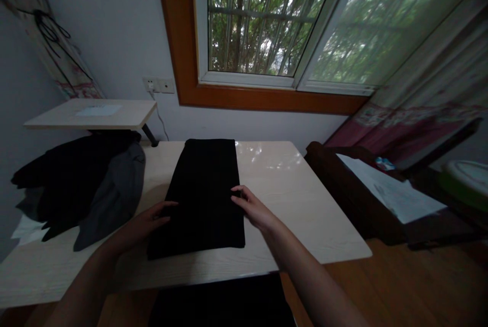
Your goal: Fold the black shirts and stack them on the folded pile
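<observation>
A folded black cloth, probably a garment, lies flat on the pale table, its long sides running away from me. Along its left edge rests my left hand, fingers stretched onto the fabric and thumb held apart. My right hand touches the opposite edge, with a gap showing between its thumb and forefinger. Neither hand visibly grips the cloth; the dark fabric hides fine detail around the fingertips.
A heap of black and grey clothes lies on the left of the table, beside a small raised shelf. A wall socket with a cable and a barred window are behind. Dark wooden furniture stands right.
</observation>
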`<state>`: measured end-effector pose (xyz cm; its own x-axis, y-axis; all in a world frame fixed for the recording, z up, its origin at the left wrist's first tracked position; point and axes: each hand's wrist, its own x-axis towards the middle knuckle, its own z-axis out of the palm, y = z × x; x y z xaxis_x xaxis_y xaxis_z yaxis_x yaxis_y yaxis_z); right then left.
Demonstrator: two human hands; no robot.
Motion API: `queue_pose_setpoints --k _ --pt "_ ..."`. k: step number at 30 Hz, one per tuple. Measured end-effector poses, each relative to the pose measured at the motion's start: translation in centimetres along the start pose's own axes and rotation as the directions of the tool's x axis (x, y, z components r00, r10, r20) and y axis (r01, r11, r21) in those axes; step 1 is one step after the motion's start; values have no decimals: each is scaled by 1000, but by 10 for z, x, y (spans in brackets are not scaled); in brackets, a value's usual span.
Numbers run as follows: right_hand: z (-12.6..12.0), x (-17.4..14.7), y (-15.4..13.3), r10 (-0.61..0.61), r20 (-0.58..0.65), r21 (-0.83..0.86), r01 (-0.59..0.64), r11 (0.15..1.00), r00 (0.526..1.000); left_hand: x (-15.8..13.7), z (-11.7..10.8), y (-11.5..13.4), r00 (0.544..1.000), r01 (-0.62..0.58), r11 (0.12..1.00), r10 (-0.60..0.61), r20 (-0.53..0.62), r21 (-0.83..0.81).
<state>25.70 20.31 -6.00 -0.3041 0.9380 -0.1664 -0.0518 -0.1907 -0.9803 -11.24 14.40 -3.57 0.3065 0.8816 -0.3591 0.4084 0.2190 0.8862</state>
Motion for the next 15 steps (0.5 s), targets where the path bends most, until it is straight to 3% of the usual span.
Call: queue_pose_setpoints --k 4,8,12,15 --pt "-5 -20 -11 34 203 -62 -22 998 978 -1 -2 3 1000 -15 998 16 -9 64" --pt "-16 -30 -13 156 331 -133 -117 984 931 -5 -5 2 997 -9 999 6 77 49" --pt "-30 -32 -16 393 429 -324 -268 907 813 -9 -5 0 994 26 999 -30 108 40" --pt "-38 -33 -25 460 480 -421 -263 868 747 -9 -6 -1 990 42 993 -56 133 113"
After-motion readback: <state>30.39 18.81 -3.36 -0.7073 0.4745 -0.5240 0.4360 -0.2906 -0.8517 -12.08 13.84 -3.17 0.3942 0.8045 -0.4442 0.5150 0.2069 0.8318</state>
